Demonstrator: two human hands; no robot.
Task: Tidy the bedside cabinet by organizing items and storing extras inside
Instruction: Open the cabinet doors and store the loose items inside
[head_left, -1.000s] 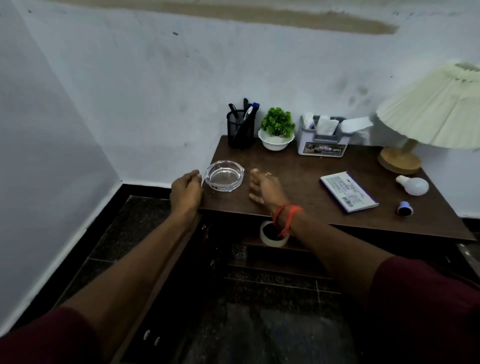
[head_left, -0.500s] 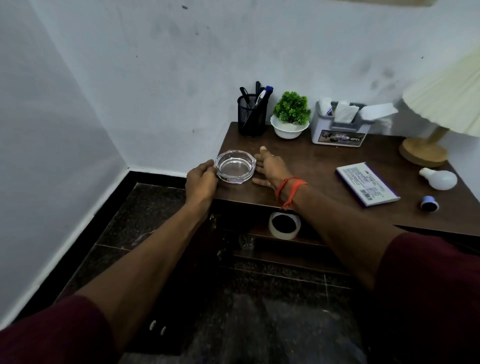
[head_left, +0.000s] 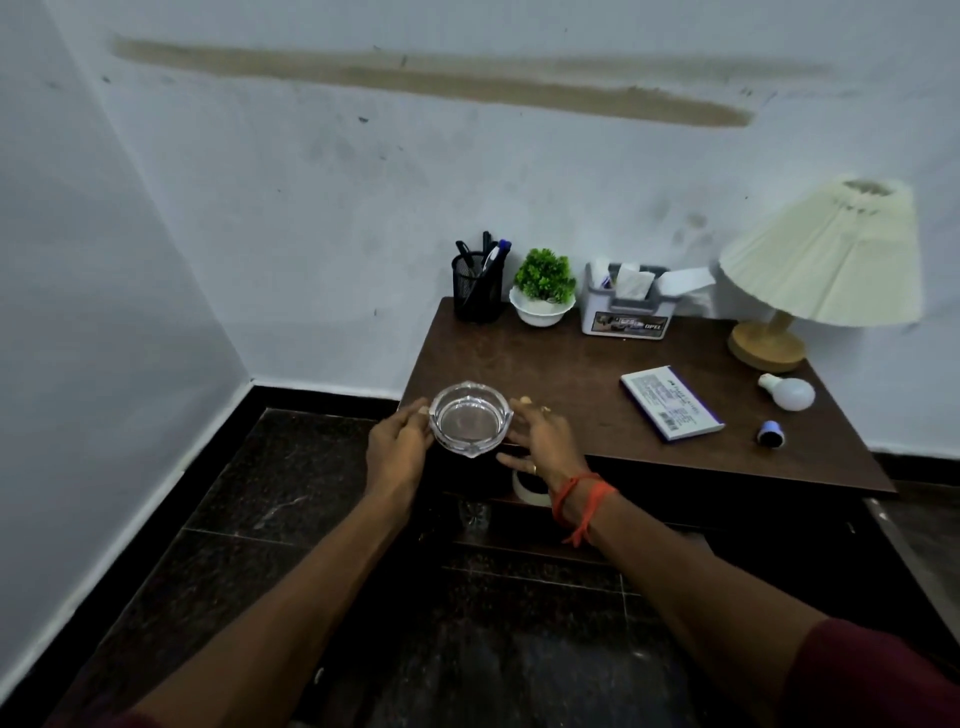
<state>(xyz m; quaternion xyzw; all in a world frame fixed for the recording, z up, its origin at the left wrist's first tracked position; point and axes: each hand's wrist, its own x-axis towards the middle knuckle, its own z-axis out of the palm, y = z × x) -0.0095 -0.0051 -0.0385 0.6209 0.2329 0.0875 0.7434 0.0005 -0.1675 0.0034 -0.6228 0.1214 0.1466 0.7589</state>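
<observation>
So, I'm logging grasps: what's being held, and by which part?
The glass ashtray, by its rim: the left hand grips the left side; the right hand touches the right with straight fingers.

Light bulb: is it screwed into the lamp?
No, the light bulb lies loose on the cabinet top, beside the wooden lamp base.
</observation>
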